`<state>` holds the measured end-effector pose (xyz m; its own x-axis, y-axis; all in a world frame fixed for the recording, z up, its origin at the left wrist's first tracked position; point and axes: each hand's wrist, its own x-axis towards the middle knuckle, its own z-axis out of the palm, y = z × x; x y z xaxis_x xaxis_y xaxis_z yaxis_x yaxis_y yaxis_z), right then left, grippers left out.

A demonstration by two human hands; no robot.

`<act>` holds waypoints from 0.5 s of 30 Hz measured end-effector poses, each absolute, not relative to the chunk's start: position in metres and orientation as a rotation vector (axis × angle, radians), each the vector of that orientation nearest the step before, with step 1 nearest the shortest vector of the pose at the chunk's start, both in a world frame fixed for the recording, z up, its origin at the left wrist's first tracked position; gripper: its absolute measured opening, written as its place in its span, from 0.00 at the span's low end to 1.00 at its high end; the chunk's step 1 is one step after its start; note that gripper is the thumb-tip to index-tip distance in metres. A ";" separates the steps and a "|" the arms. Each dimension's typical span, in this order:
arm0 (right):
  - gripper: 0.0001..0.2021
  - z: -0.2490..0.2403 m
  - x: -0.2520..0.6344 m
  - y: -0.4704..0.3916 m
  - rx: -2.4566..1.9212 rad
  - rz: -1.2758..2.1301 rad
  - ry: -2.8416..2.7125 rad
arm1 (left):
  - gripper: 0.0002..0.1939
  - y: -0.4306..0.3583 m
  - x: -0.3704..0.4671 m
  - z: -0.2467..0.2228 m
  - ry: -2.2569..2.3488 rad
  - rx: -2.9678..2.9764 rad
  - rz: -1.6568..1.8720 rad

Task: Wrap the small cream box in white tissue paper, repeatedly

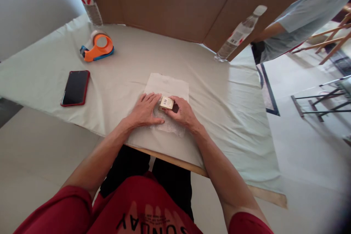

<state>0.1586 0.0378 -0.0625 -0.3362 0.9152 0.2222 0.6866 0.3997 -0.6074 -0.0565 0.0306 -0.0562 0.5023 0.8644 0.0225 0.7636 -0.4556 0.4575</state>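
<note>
A small cream-coloured box (167,102) with a barcode label sits over a sheet of clear bubble wrap (171,126) in front of me. My right hand (183,111) grips the box from its right side, thumb and fingers closed on it. On the left, my left hand (145,110) lies flat with its thumb spread, pressing on the wrap beside the box. Beyond both hands, a white sheet (168,83) extends on the cloth; part of it is hidden under the hands and wrap.
An orange tape dispenser (99,46) and a phone in a red case (75,88) lie to the left on the cloth-covered table (236,124). Two water bottles, one left (89,0) and one right (240,34), stand by a cardboard panel (170,3). A person (309,18) is beyond the right side.
</note>
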 end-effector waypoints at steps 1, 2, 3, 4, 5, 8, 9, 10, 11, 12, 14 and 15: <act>0.22 -0.062 0.159 0.038 -1.357 0.570 -2.126 | 0.52 0.031 -0.057 -0.055 1.341 2.354 0.363; 0.22 -0.062 0.159 0.038 -1.349 0.584 -2.126 | 0.52 0.032 -0.059 -0.052 1.328 2.344 0.371; 0.22 -0.062 0.160 0.038 -1.338 0.599 -2.126 | 0.51 0.033 -0.063 -0.049 1.315 2.328 0.377; 0.22 -0.062 0.162 0.038 -1.326 0.614 -2.127 | 0.49 0.034 -0.067 -0.043 1.309 2.304 0.382; 0.23 -0.062 0.163 0.039 -1.311 0.627 -2.129 | 0.47 0.033 -0.073 -0.037 1.311 2.275 0.385; 0.25 -0.063 0.167 0.040 -1.266 0.661 -2.145 | 0.36 0.020 -0.090 -0.016 1.415 2.227 0.412; 0.25 -0.063 0.168 0.041 -1.259 0.673 -2.152 | 0.33 0.013 -0.094 -0.010 1.395 2.282 0.401; 0.26 -0.063 0.169 0.041 -1.259 0.686 -2.156 | 0.30 0.004 -0.097 -0.007 1.343 2.360 0.383; 0.27 -0.063 0.169 0.041 -1.263 0.699 -2.157 | 0.28 -0.005 -0.098 -0.005 1.290 2.437 0.369; 0.28 -0.063 0.170 0.041 -1.270 0.712 -2.153 | 0.26 -0.015 -0.097 -0.005 1.256 2.505 0.354; 0.30 -0.062 0.171 0.040 -1.280 0.736 -2.136 | 0.24 -0.031 -0.092 -0.010 1.239 2.627 0.329; 0.30 -0.062 0.171 0.040 -1.282 0.749 -2.127 | 0.24 -0.036 -0.089 -0.014 1.245 2.669 0.324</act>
